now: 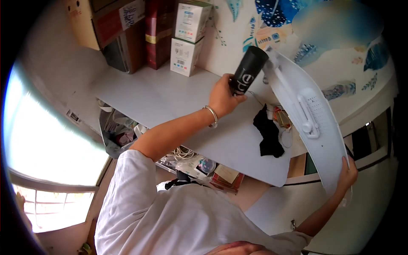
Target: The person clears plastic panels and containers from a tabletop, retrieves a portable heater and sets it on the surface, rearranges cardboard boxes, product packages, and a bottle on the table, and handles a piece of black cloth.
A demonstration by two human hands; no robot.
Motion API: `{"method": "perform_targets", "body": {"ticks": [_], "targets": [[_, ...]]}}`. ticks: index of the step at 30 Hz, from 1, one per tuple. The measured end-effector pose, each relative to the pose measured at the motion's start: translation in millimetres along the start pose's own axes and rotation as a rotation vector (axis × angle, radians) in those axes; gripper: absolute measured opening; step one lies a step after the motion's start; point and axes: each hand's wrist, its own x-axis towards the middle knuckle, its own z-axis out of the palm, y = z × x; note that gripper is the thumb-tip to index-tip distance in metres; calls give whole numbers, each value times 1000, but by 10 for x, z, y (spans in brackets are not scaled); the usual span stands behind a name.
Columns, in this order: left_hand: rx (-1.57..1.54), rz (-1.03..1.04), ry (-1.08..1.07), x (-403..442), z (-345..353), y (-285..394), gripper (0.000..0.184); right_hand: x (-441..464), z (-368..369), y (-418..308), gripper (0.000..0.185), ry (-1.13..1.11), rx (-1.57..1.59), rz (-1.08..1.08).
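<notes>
My left hand (225, 97), with a silver bangle at the wrist, is wrapped round a black cylinder (249, 68) with white markings. The cylinder is held tilted above the grey tabletop (157, 95). On the right, my right hand (348, 172) grips the lower edge of a long white curved panel (312, 110). That panel stands slanted, with its upper end close to the black cylinder, and has a raised handle-like part and small holes on its face. Between the two hands a crumpled black cloth (268, 131) lies on the tabletop.
Two white boxes (182, 55) are stacked at the back beside a dark red box (158, 36) and cardboard boxes (108, 21). Below the table edge are cables (182, 153), a red box (227, 178) and a grey bag (111, 131). A small colourful packet (281, 117) lies near the cloth.
</notes>
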Motion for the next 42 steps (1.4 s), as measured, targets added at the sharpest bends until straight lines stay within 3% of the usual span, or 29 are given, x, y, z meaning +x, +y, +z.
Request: {"method": "perform_targets", "body": {"ticks": [4, 8, 13, 15, 18, 19, 22, 37, 42], "targets": [[-15, 32, 18, -148, -59, 36, 64, 236, 323, -310, 19, -16, 19, -165], [79, 137, -9, -163, -119, -158, 78, 340, 606, -677, 18, -19, 68, -191], [371, 395, 507, 299, -699, -297, 94, 398, 844, -896, 19, -20, 33, -216], [533, 243, 693, 618, -894, -338, 100, 394, 858, -977, 19, -41, 22, -201], [517, 1, 711, 908, -1038, -376, 106, 408, 835, -1167, 19, -68, 0, -176], [492, -108, 622, 940, -1078, -349, 110, 413, 842, -1201, 19, -75, -12, -165], [390, -119, 558, 972, -1122, -385, 110, 456, 915, -1193, 19, -80, -29, -187], [421, 43, 415, 222, -1370, -173, 108, 607, 1234, -1716, 21, -154, -14, -281], [289, 142, 546, 258, -1548, -373, 92, 705, 1356, -2002, 20, -244, 13, -249]]}}
